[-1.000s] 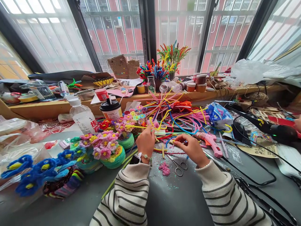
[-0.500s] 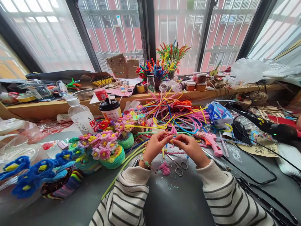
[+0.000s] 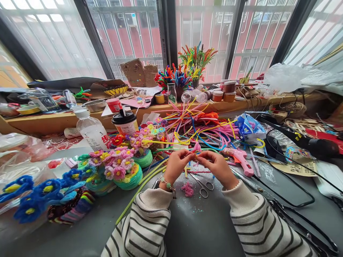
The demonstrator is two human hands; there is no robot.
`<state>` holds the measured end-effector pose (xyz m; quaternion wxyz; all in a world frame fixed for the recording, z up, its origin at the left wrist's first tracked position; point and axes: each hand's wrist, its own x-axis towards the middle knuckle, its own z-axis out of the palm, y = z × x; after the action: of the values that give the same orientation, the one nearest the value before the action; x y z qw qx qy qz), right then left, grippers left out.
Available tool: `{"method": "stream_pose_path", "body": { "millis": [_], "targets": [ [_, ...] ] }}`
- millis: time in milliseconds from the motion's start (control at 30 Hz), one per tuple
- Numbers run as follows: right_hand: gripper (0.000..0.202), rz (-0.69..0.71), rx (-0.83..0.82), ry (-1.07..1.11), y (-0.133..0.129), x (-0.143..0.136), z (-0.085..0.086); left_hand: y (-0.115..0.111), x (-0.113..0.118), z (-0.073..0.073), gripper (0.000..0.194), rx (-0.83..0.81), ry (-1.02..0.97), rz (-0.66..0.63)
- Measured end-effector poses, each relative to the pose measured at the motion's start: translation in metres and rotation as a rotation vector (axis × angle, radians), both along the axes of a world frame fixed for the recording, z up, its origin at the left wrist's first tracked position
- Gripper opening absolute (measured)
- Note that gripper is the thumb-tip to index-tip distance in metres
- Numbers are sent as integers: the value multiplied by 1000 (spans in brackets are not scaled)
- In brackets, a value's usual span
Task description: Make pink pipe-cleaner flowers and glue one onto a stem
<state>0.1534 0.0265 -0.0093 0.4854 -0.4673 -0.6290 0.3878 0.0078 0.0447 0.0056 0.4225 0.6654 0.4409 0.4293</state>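
While left fingers (image 3: 184, 154) pinch one pink piece (image 3: 197, 146), right fingers (image 3: 206, 156) together, seemingly on one yellow bit (image 3: 196, 157)

One camera on the person's head is looking forward and down, facing across the tabletop (image 3: 199, 232) toward the windows (image 3: 203, 32). It is viewing the work from close by and above: the striped sleeves (image 3: 146, 228) are entering along the bottom edge, and the hands (image 3: 175, 168) are meeting just below mid-frame. The wide view is also taking in the wooden ledge (image 3: 53, 123) beyond, with window frames leaning outward toward the sides.
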Motion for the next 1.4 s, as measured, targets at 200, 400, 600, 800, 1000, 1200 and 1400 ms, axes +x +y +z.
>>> {"method": "stream_pose_path", "body": {
  "millis": [200,400,600,800,1000,1200,1400],
  "targets": [
    [26,-47,-15,16,3,3,-4,0,-8,0,29,38,78,82],
    [26,-33,-73,77,4,4,-3,-1,-11,1,28,14,15,54],
    [25,-19,-102,128,4,4,-1,-3,-9,5,26,-40,-69,-7],
    [25,59,-126,149,0,2,4,-5,-8,5,31,16,-50,-52],
    [23,111,-145,216,-4,1,9,-6,-6,4,26,98,21,-44],
    [20,140,-169,261,-5,1,11,-8,-5,6,24,87,-58,-105],
    [18,188,-213,302,-7,2,13,-9,-6,7,23,72,-34,-56]
  ]
}}
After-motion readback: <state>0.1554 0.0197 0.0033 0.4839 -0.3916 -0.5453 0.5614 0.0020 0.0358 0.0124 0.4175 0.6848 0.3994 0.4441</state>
